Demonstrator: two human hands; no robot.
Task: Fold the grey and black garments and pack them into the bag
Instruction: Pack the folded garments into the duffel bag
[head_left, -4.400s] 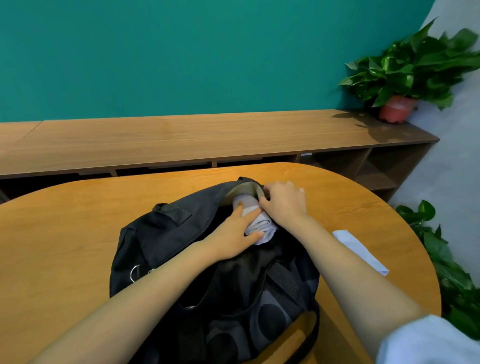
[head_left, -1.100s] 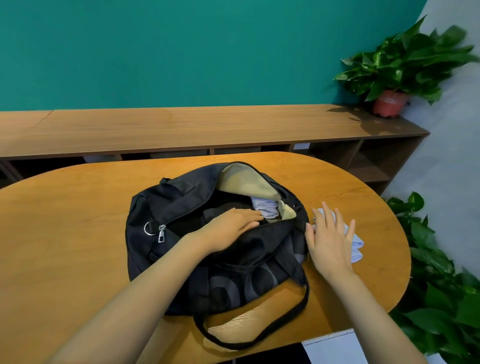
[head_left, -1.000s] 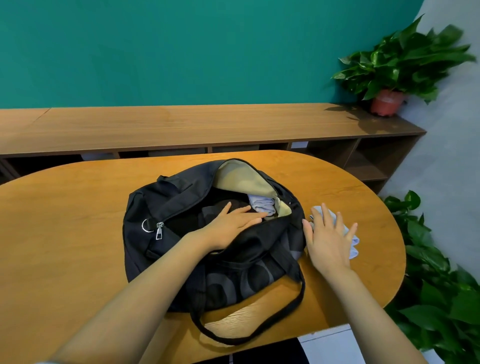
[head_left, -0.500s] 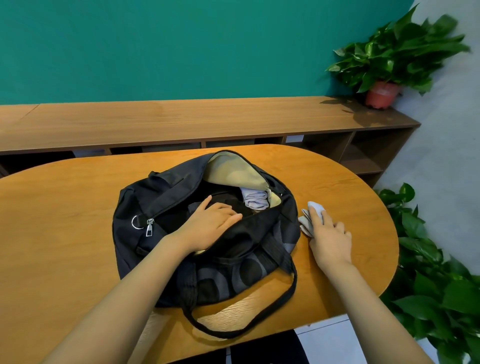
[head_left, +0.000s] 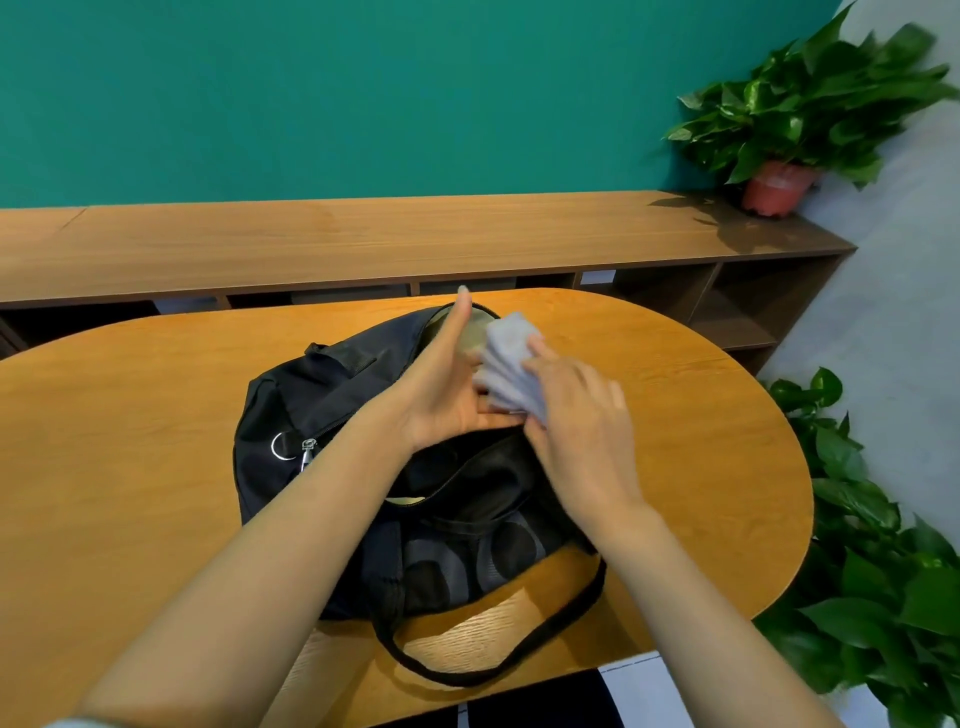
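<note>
In the head view, the black bag (head_left: 415, 499) lies on the wooden table (head_left: 130, 467) with its mouth unzipped and its tan lining showing at the far end. My left hand (head_left: 447, 384) is above the bag's opening, palm turned inward, thumb up and fingers stretched flat, gripping nothing. They reach under the folded grey garment (head_left: 511, 358). My right hand (head_left: 576, 415) is just right of it, also over the opening. It holds the garment with its fingers (head_left: 535, 345) laid over the top, but motion blur hides how tightly. The garment is raised above the far end of the bag, not yet inside. The bag's strap (head_left: 498, 665) loops across the table on the near side.
</note>
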